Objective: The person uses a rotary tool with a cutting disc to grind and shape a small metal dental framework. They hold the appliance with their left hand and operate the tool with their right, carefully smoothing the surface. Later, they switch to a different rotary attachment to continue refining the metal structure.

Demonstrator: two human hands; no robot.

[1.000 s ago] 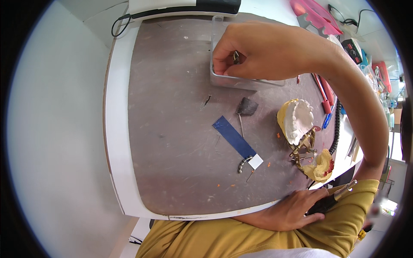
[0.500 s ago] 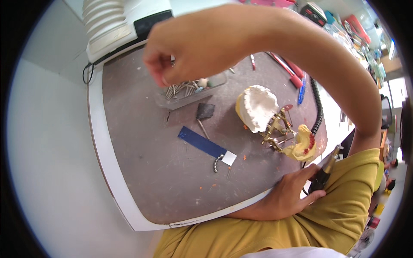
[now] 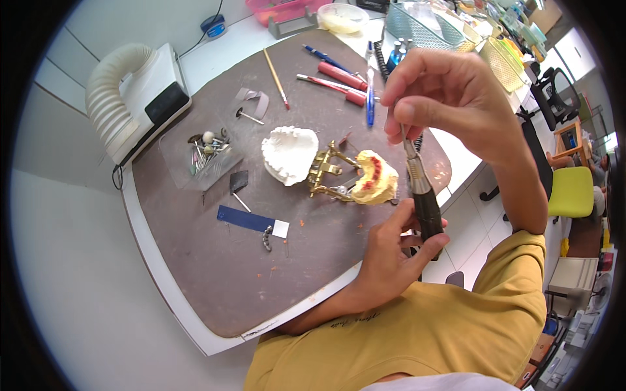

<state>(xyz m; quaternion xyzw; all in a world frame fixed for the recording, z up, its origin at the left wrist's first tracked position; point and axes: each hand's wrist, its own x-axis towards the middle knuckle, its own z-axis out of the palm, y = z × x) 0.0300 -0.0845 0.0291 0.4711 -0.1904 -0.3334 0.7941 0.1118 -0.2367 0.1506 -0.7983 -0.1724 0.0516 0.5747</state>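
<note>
My left hand is wrapped round the black body of a handpiece, which points upward just off the bench's front right edge. At its metal nose my right hand pinches a thin metal rotary bur between thumb and fingers; the bur's head is hidden by the fingers. Left of the hands lies a brass articulator joining a white plaster dental cast and a yellow cast with red along its ridge. A clear box of rotary burs sits farther left.
A blue strip with a white end and a small metal dental framework lie near the front. Behind are a brush, red-handled tools and a blue pen. A suction hose stands back left; a green chair is at right.
My right hand has come from over the bur box to the handpiece nose, now with a bur. My left hand has raised the handpiece upright. The view has shifted.
</note>
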